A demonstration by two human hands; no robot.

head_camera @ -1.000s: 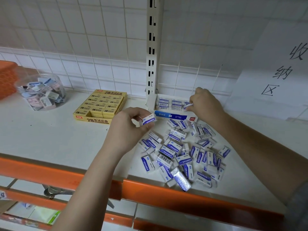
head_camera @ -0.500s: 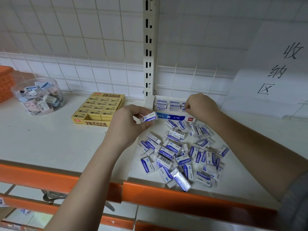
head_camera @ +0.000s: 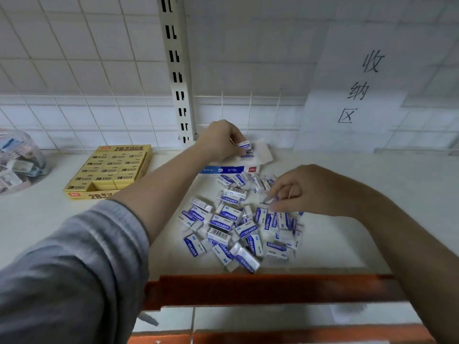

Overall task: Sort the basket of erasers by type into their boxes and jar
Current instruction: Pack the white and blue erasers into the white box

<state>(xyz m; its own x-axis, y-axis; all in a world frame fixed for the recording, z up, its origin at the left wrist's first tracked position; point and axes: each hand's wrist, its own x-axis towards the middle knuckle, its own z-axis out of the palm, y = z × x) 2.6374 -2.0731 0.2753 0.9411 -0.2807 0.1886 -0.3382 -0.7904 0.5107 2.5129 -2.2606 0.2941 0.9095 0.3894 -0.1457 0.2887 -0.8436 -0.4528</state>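
A heap of blue-and-white erasers (head_camera: 238,223) lies on the white shelf (head_camera: 49,227). Behind it stands their white-and-blue box (head_camera: 231,168) with a few erasers inside. My left hand (head_camera: 219,141) reaches over that box and pinches one blue-and-white eraser (head_camera: 244,146) just above it. My right hand (head_camera: 300,188) rests on the right side of the heap, its fingers pinching another eraser (head_camera: 269,200). A yellow 2B eraser box (head_camera: 110,170) stands to the left, nearly full. At the far left is a clear jar (head_camera: 17,165) of mixed small erasers.
An orange rail (head_camera: 248,289) runs along the shelf's front edge. A white slotted upright (head_camera: 177,70) stands against the wire-grid back wall. A paper sign (head_camera: 357,88) with handwritten characters hangs at the right.
My left hand has carried its eraser from in front of the heap up to the white-and-blue box. My right hand has left the box and come down onto the heap.
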